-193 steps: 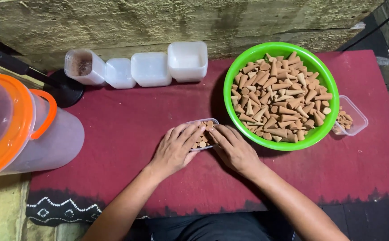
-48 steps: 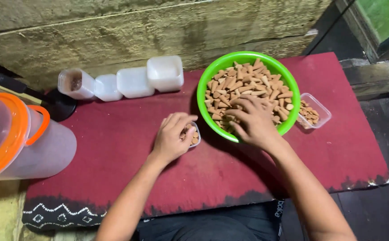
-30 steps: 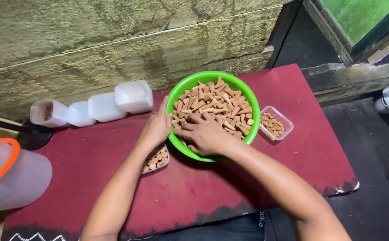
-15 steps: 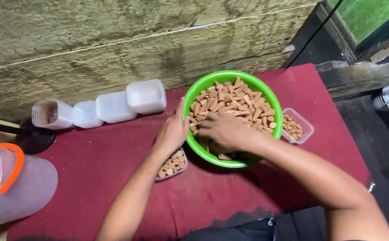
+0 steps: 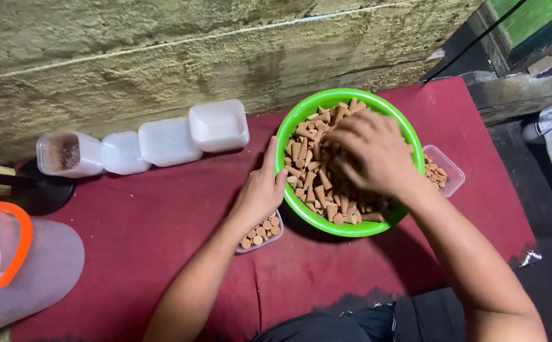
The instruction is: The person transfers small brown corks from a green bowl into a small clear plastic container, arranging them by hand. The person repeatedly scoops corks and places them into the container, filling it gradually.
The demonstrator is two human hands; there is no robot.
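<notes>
My right hand (image 5: 371, 152) is down in the green bowl (image 5: 301, 117), palm over the heap of brown cones (image 5: 307, 164), fingers curled into them; whether that grip has closed on any cones I cannot tell, since the back of the hand hides the fingertips. My left hand (image 5: 262, 190) lies flat and released against the bowl's near-left rim, thumb side touching the plastic, steadying it rather than grasping.

The small clear tub (image 5: 260, 231) sits just beside the bowl, down and to the left of my right hand, half under my left wrist (a layer of cones stands upright in it, tips up). So the tub lies across the rim from the grip, and the left hand is the nearer one to it and partly covers it. The loose cones in the bowl point every way, no common axis.

A second tub (image 5: 444, 171) with cones sits beyond the bowl on the right, touching it. Four white containers (image 5: 168, 139) line the wall, well apart. An orange-lidded jug (image 5: 16, 266) lies at far left on the red tabletop (image 5: 149, 221).
</notes>
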